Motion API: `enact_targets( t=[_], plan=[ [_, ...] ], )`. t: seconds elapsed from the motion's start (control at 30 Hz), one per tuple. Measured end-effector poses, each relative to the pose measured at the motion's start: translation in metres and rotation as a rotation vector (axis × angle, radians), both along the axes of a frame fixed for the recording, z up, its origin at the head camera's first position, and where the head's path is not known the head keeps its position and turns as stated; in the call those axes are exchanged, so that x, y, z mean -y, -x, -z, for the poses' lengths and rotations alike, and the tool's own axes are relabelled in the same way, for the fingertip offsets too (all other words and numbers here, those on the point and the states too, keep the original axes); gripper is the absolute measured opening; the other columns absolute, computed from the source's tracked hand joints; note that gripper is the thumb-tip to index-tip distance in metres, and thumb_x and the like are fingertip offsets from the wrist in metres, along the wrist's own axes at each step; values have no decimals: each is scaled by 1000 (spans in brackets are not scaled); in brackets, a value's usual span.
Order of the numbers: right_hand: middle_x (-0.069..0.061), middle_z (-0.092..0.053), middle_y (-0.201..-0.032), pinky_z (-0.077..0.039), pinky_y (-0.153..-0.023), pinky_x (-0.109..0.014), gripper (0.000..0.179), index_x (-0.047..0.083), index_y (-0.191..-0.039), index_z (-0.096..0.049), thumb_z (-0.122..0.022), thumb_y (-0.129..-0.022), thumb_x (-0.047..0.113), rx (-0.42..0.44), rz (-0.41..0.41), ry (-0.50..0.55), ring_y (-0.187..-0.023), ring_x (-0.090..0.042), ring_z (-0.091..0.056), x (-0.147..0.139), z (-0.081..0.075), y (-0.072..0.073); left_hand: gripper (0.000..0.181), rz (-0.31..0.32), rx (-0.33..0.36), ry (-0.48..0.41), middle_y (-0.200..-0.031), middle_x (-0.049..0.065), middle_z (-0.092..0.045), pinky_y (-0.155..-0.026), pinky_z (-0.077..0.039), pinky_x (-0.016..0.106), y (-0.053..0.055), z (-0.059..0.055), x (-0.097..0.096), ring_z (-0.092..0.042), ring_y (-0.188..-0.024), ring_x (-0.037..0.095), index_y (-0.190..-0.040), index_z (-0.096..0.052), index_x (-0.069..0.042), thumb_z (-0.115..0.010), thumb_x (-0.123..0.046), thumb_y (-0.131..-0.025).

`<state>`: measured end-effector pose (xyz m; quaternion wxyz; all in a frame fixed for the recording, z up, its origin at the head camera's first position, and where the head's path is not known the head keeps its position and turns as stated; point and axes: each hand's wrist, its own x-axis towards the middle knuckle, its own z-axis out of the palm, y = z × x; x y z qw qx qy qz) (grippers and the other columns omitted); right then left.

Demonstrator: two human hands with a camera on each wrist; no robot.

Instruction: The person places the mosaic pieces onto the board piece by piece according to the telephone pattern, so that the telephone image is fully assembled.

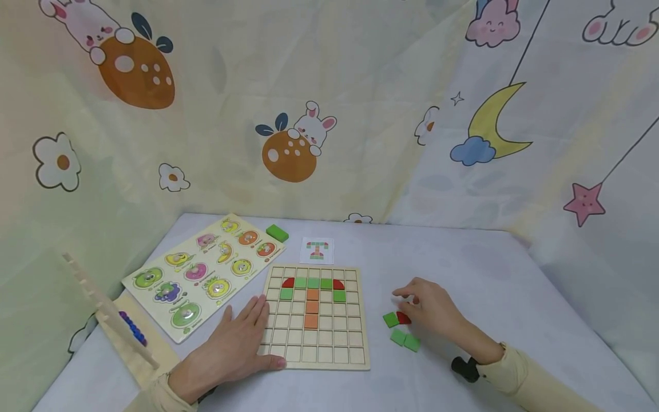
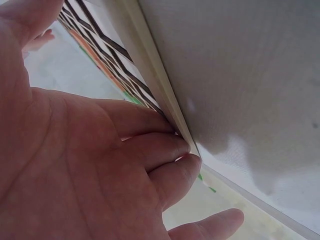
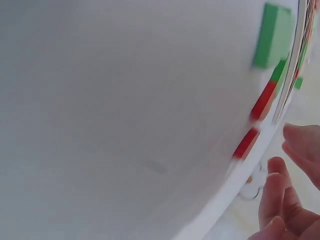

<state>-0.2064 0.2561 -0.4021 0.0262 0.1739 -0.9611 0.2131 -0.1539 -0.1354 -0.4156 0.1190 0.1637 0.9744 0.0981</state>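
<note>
Head view: the red, round-cornered tile (image 1: 403,318) lies beside a green square tile (image 1: 390,319), its long axis unclear, just beside the nearer right hand (image 1: 432,305), whose thumb and fingers stand slightly parted, holding nothing visible. Leftward, the left hand (image 1: 231,345), fingers extended, touches the pale wooden grid board (image 1: 326,337).
</note>
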Motion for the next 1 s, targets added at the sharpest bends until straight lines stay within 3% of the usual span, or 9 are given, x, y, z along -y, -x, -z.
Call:
enact_targets(
  t=[0.17,0.5,1.0],
  plan=[
    [-1,-72,-96,-42,-59,-20,25,11,-110,-81,-80,-85,8,16,-7,-20,-74,-8,-52,-15,1,-1,121,1,-1,1,-167,25,-28,-115,-21,78,0,0,0,-26,-157,42,-155,-35,8,-70,-77,-76],
    [3,-71,-93,-43,-61,-18,29,8,-111,-80,-84,-83,12,57,-182,11,-73,1,-49,-18,11,-5,121,5,-3,2,-167,25,-27,-115,-21,78,0,-2,1,-26,-156,42,-155,-35,9,-69,-77,-77],
    [2,-69,-93,-43,-60,-17,27,6,-110,-80,-82,-84,6,42,-185,-8,-72,4,-49,-14,13,-9,121,4,-4,-15,-167,25,-27,-115,-20,78,-1,-1,1,-26,-156,42,-155,-35,9,-71,-76,-76]
  ],
)
